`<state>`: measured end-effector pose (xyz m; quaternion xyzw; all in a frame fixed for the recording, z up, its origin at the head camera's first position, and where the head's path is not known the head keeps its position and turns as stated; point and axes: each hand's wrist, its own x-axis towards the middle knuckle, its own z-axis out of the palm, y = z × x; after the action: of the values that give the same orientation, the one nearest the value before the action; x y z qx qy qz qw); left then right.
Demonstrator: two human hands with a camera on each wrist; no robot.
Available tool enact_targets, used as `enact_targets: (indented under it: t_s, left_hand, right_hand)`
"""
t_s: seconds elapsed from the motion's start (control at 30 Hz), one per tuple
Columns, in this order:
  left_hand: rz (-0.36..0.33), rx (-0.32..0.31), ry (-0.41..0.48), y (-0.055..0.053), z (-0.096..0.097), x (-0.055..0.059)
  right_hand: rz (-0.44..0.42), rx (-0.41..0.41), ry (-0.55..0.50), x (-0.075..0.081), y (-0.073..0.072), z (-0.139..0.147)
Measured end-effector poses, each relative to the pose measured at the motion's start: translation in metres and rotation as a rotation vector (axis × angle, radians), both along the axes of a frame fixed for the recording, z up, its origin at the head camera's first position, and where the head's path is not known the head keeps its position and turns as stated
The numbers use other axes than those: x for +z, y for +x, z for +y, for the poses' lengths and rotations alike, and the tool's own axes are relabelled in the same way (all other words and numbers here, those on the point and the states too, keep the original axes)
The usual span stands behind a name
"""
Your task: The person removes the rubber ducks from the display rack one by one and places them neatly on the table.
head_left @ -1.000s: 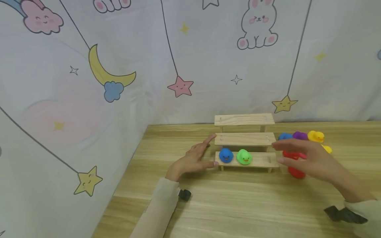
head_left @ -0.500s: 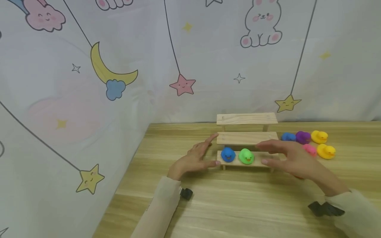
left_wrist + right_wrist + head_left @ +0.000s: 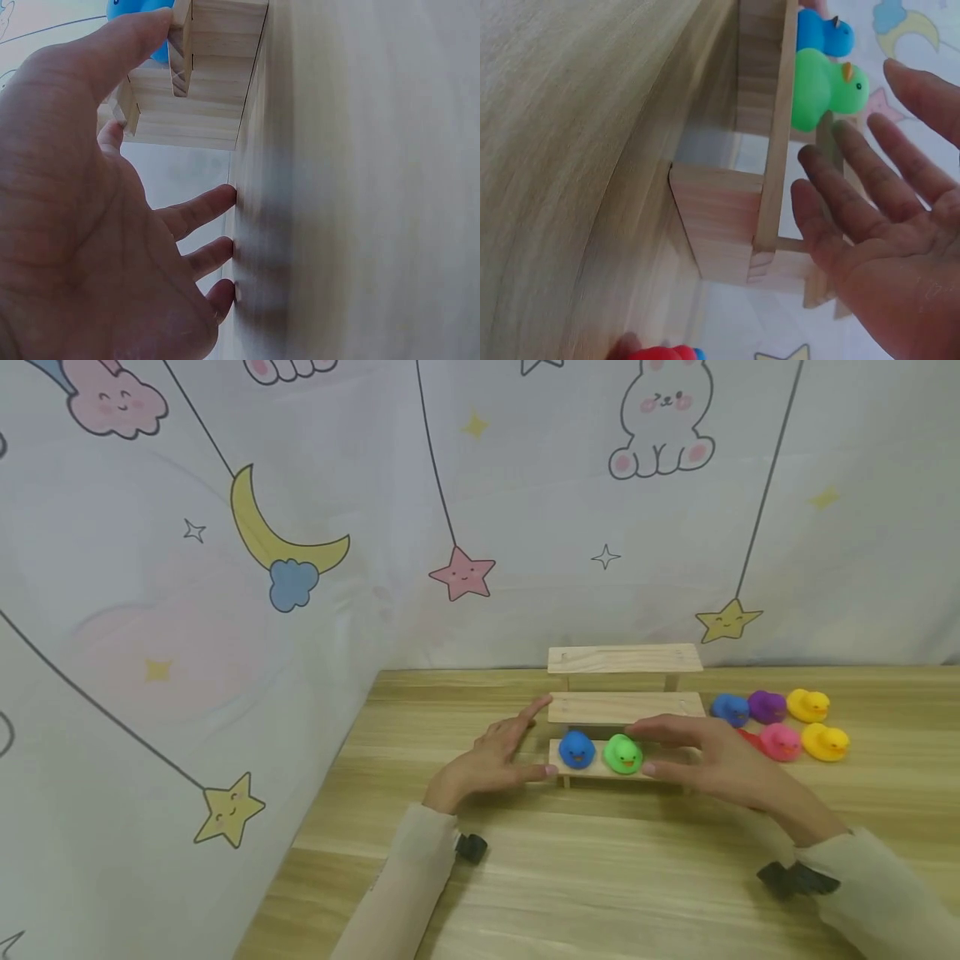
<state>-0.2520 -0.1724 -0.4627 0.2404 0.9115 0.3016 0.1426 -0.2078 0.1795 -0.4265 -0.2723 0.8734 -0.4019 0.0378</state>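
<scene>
A three-step wooden stand (image 3: 626, 708) holds a blue toy duck (image 3: 577, 750) and a green toy duck (image 3: 623, 754) side by side on its lowest step. My left hand (image 3: 487, 764) rests at the stand's left end, with the thumb on the lowest step's edge and the index finger at the middle step. In the left wrist view, the other fingertips (image 3: 224, 196) of that hand touch the tabletop. My right hand (image 3: 723, 764) is over the step's right part, holding nothing, its fingers extended close beside the green duck; I cannot tell whether they touch it.
Right of the stand sit more toy ducks: a blue one (image 3: 731, 710), a purple one (image 3: 767, 707), a pink one (image 3: 782, 742) and yellow ones (image 3: 825, 742). A red one (image 3: 664, 353) is partly hidden. A printed curtain (image 3: 525, 510) hangs behind the table (image 3: 570, 877).
My right hand has moved left, from beyond the stand's right end to beside the green duck, uncovering the ducks on the right. My left hand has stayed in place; the view shifted slightly.
</scene>
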Motion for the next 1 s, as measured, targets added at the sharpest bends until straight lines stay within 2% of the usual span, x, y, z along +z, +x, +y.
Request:
enact_targets:
  t_s: [0.3, 0.57, 1.0]
  left_hand:
    - [-0.003, -0.002, 0.006, 0.000, 0.001, 0.000]
    - [-0.011, 0.007, 0.008, 0.001, 0.000, 0.000]
    - [-0.009, 0.004, 0.011, 0.001, 0.000, 0.001]
  right_hand:
    - [-0.014, -0.011, 0.017, 0.000, -0.005, -0.008]
    - [0.047, 0.002, 0.023, -0.010, -0.010, -0.018]
    - [0.045, -0.013, 0.018, -0.010, -0.009, -0.019]
